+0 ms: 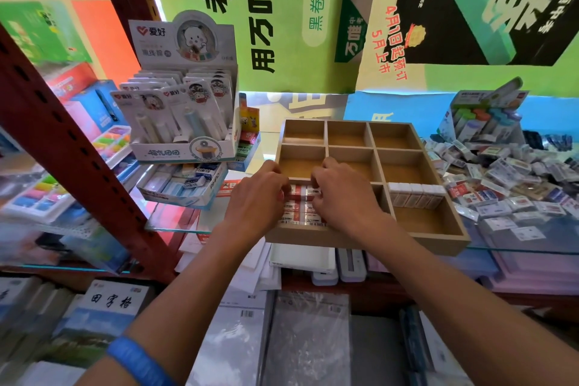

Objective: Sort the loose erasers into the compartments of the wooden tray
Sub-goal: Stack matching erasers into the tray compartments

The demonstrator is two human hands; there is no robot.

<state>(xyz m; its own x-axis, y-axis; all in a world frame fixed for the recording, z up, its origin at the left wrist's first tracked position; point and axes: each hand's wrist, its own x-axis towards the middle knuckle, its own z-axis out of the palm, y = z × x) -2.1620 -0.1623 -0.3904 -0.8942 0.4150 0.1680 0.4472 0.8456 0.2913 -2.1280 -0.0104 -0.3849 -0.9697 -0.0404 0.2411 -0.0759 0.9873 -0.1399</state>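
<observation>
While both hands, left (261,189) and right (341,189), pinch red-and-white wrapped erasers (299,207) with curled fingers, the square-celled wooden tray (360,240) sits on glass.

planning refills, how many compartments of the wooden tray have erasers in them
2 of the 9 in the light wooden tray: red-and-white erasers fill the near-left one under both hands; white erasers line the near-right. The near-middle is mostly hidden.
</observation>
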